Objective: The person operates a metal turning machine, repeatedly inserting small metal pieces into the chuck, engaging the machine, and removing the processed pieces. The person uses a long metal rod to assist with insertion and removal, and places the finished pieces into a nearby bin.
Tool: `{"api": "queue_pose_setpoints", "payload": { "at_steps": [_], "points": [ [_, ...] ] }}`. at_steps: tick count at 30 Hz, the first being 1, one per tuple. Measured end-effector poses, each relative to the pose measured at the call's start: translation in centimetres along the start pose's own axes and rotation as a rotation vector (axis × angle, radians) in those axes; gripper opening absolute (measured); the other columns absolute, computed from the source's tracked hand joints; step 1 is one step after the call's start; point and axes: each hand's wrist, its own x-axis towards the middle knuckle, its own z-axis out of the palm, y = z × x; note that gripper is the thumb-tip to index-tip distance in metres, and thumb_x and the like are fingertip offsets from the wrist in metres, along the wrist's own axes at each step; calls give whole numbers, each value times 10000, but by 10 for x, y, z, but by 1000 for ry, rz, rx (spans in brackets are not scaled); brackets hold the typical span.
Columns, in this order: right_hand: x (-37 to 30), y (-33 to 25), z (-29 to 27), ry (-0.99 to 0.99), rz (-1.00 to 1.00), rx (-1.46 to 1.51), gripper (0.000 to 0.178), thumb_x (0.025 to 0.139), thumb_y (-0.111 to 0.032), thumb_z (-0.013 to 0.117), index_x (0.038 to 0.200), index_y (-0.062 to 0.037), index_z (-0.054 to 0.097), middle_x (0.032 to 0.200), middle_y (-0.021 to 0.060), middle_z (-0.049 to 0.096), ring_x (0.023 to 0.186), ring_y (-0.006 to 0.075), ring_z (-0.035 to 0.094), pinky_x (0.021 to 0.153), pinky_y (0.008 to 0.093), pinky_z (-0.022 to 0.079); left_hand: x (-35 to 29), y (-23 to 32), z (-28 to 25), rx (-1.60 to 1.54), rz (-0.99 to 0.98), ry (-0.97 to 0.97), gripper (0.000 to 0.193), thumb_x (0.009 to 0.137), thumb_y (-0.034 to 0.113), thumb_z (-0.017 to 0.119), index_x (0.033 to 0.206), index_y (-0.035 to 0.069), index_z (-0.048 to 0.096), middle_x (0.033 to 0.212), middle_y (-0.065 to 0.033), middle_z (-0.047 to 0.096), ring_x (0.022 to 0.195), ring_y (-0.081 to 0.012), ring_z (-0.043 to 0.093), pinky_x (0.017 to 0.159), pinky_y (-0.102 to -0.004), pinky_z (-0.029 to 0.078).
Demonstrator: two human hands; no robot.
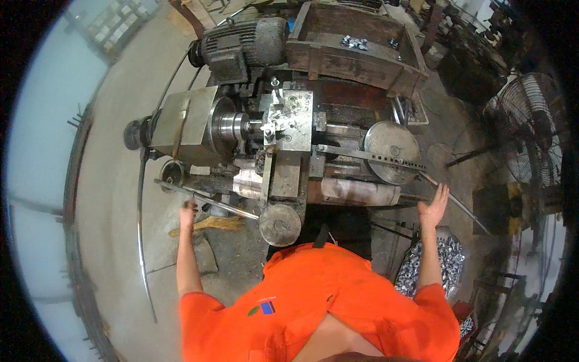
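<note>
My left hand (188, 211) has curled fingers and is just below a long steel lever rod (211, 200). I cannot make out what, if anything, is in it, or whether it touches the rod. That rod leads to a round metal disc (280, 225) close to my body. My right hand (433, 208) has its fingers stretched out, with the fingertips at a second lever rod (458, 205). This one slants away from a larger disc (392, 152) with a drilled flat bar (362, 155) across it. Between the levers, a tool block (298, 120) faces the spindle chuck (232, 127) of a lathe.
Behind the lathe are an electric motor (244, 45) and a wooden tray (356, 63) with small shiny parts. A container heaped with metal pieces (449, 256) stands near my right forearm. A fan (531, 130) is at the right; a straw broom (217, 224) lies at the left.
</note>
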Motion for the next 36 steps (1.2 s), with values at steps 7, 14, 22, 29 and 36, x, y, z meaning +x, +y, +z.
{"api": "queue_pose_setpoints", "payload": {
  "at_steps": [7, 14, 22, 29, 36],
  "points": [
    [-63, -12, 0, -264, 48, 291, 512, 590, -138, 617, 1084, -11, 578, 1176, 207, 534, 1077, 364, 504, 941, 391, 397, 2, 8, 62, 1170, 321, -85, 430, 800, 470, 553, 779, 51, 647, 833, -182, 644, 808, -338, 631, 666, -435, 502],
    [-71, -54, -5, -332, 86, 456, 311, 587, -120, 595, 876, -21, 653, 942, 176, 635, 898, 339, 597, 803, 371, 472, 24, -113, 122, 653, 306, 523, 327, 813, 407, 518, 811, 87, 584, 781, -155, 634, 712, -333, 624, 619, -471, 487],
    [7, -92, -38, -257, -79, 486, 260, 598, -73, 604, 851, -35, 649, 863, 152, 642, 814, 317, 616, 723, 360, 487, 5, -31, 70, 1175, 253, -169, 310, 784, 364, 589, 908, 81, 606, 914, -166, 643, 878, -326, 620, 743, -421, 504],
    [100, -253, -60, -295, -440, 781, 322, 571, -117, 616, 885, -50, 639, 873, 131, 633, 825, 303, 608, 738, 363, 481, -19, 19, 27, 829, 219, -95, 415, 789, 416, 590, 1010, 65, 602, 882, -200, 633, 856, -376, 604, 731, -449, 482],
    [124, -428, -17, -472, -853, 645, 272, 552, -184, 586, 778, -57, 665, 854, 145, 628, 808, 338, 568, 735, 392, 455, -78, 95, -131, 604, 287, 549, 337, 860, 284, 567, 1110, 58, 570, 856, -143, 648, 773, -309, 625, 656, -374, 478]
  ]
}}
